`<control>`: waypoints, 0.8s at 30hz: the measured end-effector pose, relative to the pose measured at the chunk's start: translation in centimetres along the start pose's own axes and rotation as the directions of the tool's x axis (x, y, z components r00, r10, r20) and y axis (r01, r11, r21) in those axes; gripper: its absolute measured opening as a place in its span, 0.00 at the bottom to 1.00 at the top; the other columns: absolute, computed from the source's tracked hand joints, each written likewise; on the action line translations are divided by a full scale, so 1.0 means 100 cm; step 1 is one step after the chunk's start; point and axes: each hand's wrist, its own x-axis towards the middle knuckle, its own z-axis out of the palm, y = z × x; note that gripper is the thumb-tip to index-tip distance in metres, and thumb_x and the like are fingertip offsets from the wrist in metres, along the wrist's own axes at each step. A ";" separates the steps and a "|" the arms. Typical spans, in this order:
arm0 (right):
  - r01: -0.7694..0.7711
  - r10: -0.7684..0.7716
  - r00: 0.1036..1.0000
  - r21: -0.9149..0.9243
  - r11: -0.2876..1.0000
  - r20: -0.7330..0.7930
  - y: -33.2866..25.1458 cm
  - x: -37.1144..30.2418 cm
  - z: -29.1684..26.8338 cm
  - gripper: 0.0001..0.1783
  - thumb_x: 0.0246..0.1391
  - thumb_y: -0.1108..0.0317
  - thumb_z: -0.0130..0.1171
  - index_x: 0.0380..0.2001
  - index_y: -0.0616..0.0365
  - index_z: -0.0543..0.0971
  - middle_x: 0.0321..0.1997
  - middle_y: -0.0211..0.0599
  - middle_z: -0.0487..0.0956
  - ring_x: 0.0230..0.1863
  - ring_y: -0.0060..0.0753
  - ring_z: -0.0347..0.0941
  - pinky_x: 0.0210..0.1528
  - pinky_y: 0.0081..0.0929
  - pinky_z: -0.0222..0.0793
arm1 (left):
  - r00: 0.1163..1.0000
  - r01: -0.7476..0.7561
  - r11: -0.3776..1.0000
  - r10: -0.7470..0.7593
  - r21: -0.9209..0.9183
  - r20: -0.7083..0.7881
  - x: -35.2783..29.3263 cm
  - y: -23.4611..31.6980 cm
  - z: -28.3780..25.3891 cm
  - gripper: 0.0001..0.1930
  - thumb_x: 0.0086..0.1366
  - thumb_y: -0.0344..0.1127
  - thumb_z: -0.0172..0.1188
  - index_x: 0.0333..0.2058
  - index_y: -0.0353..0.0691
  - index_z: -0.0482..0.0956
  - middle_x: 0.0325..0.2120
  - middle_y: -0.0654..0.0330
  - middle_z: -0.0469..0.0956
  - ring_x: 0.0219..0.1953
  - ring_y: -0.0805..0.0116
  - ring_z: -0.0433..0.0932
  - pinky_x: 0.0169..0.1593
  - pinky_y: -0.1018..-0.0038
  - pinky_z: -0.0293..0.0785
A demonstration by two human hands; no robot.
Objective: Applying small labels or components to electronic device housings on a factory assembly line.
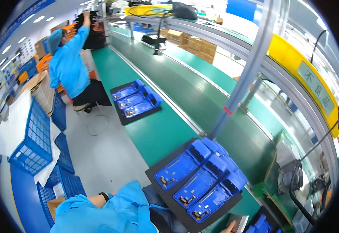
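At the lower edge, my right hand (228, 228) grips a silver-grey, block-shaped object (240, 223); only part of the hand shows. My left hand (113, 192) is almost wholly hidden behind my blue sleeve, beyond a black wristband (106, 197), so its fingers cannot be made out. Nearest in front of me, a black tray (152, 173) holds several blue plastic device housings (196, 187) with small electronic parts at their near ends. More blue housings (263, 225) lie at the bottom right, beside my right hand.
Farther along the green bench (138, 138) lies another black tray (125, 118) with blue housings. A metal post (235, 91) rises beside the conveyor (169, 75). On the left stand blue crates (33, 136). A co-worker in blue (70, 70) reaches up at the far left.
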 end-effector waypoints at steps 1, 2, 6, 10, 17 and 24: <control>-0.016 0.016 1.000 -0.019 1.000 0.001 -0.005 0.000 0.000 0.28 0.50 0.68 0.71 0.50 0.76 0.76 0.51 0.56 0.79 0.47 0.44 0.78 0.51 0.39 0.74 | 1.000 0.003 1.000 -0.003 -0.001 0.006 -0.004 -0.015 -0.017 0.26 0.67 0.51 0.54 0.54 0.34 0.76 0.47 0.44 0.78 0.49 0.50 0.78 0.56 0.60 0.72; 0.003 -0.004 1.000 0.038 0.999 0.007 0.000 0.002 0.001 0.27 0.51 0.69 0.71 0.50 0.76 0.76 0.50 0.56 0.79 0.47 0.43 0.78 0.51 0.39 0.75 | 1.000 0.010 1.000 -0.010 -0.002 0.012 -0.008 -0.021 -0.021 0.27 0.67 0.51 0.54 0.54 0.34 0.76 0.47 0.44 0.78 0.50 0.50 0.78 0.56 0.60 0.72; 0.022 -0.023 1.000 0.126 0.992 0.006 0.035 0.010 0.000 0.26 0.50 0.68 0.71 0.47 0.76 0.77 0.48 0.55 0.81 0.44 0.41 0.78 0.49 0.37 0.76 | 0.998 0.024 1.000 -0.025 0.004 0.062 -0.032 -0.014 0.005 0.27 0.67 0.51 0.54 0.54 0.34 0.76 0.48 0.44 0.78 0.50 0.50 0.77 0.56 0.60 0.71; -0.006 0.009 1.000 0.087 0.996 -0.025 0.025 0.006 -0.004 0.26 0.49 0.66 0.72 0.45 0.77 0.78 0.46 0.55 0.81 0.42 0.41 0.78 0.47 0.37 0.76 | 0.986 0.026 1.000 -0.027 0.008 0.166 -0.036 -0.012 -0.004 0.27 0.67 0.51 0.53 0.54 0.34 0.76 0.48 0.44 0.78 0.51 0.50 0.77 0.56 0.60 0.71; 0.023 -0.027 0.999 0.163 0.986 0.022 0.027 0.009 0.000 0.27 0.51 0.67 0.71 0.48 0.76 0.77 0.47 0.55 0.81 0.43 0.41 0.78 0.48 0.39 0.76 | 0.949 0.075 0.997 -0.077 0.018 0.307 -0.040 0.020 -0.036 0.27 0.67 0.52 0.52 0.54 0.34 0.75 0.49 0.44 0.78 0.52 0.51 0.77 0.57 0.61 0.70; -0.009 0.002 0.999 0.170 0.985 0.045 0.037 0.011 -0.002 0.31 0.52 0.63 0.70 0.52 0.76 0.74 0.51 0.55 0.79 0.46 0.42 0.77 0.51 0.38 0.75 | 0.878 0.086 0.996 -0.084 0.018 0.471 -0.035 0.072 -0.029 0.27 0.67 0.52 0.52 0.54 0.35 0.75 0.50 0.44 0.78 0.53 0.51 0.76 0.58 0.61 0.69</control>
